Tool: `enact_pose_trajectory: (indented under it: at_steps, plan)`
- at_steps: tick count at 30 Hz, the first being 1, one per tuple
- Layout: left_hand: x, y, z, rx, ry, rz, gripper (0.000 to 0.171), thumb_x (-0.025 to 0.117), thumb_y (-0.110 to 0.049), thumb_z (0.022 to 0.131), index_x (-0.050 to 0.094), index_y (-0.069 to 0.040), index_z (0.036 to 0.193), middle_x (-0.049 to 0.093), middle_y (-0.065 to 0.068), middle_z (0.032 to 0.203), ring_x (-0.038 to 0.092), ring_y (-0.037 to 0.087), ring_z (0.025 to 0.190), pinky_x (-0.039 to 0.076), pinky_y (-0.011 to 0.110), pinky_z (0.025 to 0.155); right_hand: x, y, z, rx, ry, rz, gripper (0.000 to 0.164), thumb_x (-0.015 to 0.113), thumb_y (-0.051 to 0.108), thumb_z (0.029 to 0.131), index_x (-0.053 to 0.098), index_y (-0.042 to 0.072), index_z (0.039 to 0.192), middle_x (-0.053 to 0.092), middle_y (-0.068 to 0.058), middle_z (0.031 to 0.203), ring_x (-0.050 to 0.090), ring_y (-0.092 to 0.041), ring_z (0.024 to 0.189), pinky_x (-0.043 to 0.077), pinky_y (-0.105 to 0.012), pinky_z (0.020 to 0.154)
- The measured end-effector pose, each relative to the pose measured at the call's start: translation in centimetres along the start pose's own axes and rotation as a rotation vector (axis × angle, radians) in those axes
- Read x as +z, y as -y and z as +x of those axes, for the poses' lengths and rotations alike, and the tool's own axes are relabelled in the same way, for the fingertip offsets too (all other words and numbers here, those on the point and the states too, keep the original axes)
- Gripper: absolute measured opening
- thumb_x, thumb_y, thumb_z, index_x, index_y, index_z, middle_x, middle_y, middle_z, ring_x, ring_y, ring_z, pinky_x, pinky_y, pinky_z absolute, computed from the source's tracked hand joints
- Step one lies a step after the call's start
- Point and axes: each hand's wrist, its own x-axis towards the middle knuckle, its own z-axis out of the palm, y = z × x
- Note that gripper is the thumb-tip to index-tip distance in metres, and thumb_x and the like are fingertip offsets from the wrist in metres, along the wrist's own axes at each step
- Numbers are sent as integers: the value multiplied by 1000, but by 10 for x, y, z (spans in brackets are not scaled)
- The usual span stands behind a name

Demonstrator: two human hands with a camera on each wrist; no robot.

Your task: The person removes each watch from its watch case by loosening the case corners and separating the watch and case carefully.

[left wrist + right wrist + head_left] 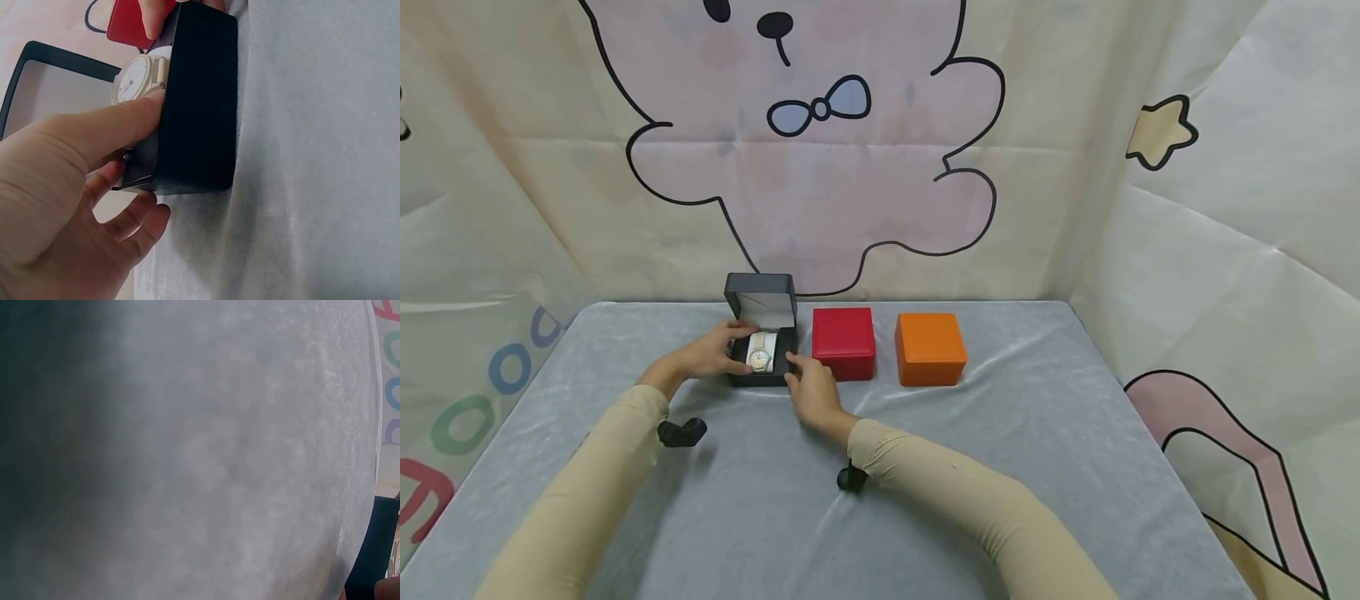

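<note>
A black watch box point(765, 379) stands with its lid raised near the back of the table. Inside it, a wristwatch point(761, 353) with a pale strap sits round a white cushion. My left hand point(711, 352) reaches in from the left and pinches the watch on its cushion, thumb at the front end and fingers toward the back. In the left wrist view the thumb point(128, 119) lies close by the watch face, while other fingers curl outside the box. At the box's right side, my right hand point(815, 394) grips the wall.
A red box point(844, 343) stands just right of the black one, close to my right hand. Farther right is an orange box point(930, 350). Grey cloth point(760, 517) covers the table, and a printed curtain point(1045, 167) hangs behind it.
</note>
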Motion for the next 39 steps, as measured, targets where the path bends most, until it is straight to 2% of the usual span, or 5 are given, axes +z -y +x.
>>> enact_pose_trajectory:
  at_steps: [9, 19, 26, 34, 39]
  plan:
    - [4, -3, 0, 32, -33, 57, 78, 77, -15, 89, 36, 9, 150, 23, 40, 152, 28, 58, 139, 31, 70, 111, 1, -1, 1, 1, -14, -1, 39, 66, 11, 97, 66, 12, 136, 72, -2, 128, 69, -9, 100, 56, -29, 86]
    - [7, -3, 0, 119, -135, 109, 72, 80, -5, 83, 44, 4, 145, 51, 30, 142, 48, 49, 130, 38, 66, 108, -1, 0, 0, 16, 0, 14, 39, 66, 11, 97, 65, 12, 136, 70, -1, 131, 66, -6, 95, 55, -25, 81]
    - [9, -5, 0, 100, -165, 87, 74, 81, -3, 82, 43, 4, 146, 49, 29, 147, 44, 51, 137, 35, 67, 112, -3, 0, 1, 12, -10, 19, 39, 67, 11, 97, 66, 13, 135, 73, -2, 125, 63, -6, 86, 53, -24, 77]
    - [11, -6, 0, 86, -218, 54, 77, 83, -1, 79, 44, 4, 145, 56, 30, 137, 54, 48, 126, 42, 65, 105, -2, -1, 3, 17, -19, 14, 39, 67, 11, 97, 66, 14, 136, 72, -2, 128, 65, -8, 92, 55, -27, 81]
    - [13, -4, -3, 87, -221, 57, 77, 83, -2, 80, 43, 2, 146, 54, 30, 140, 53, 50, 129, 43, 65, 105, -2, -1, 1, 18, -9, 15, 40, 67, 12, 97, 65, 14, 137, 70, -2, 131, 65, -7, 97, 55, -28, 85]
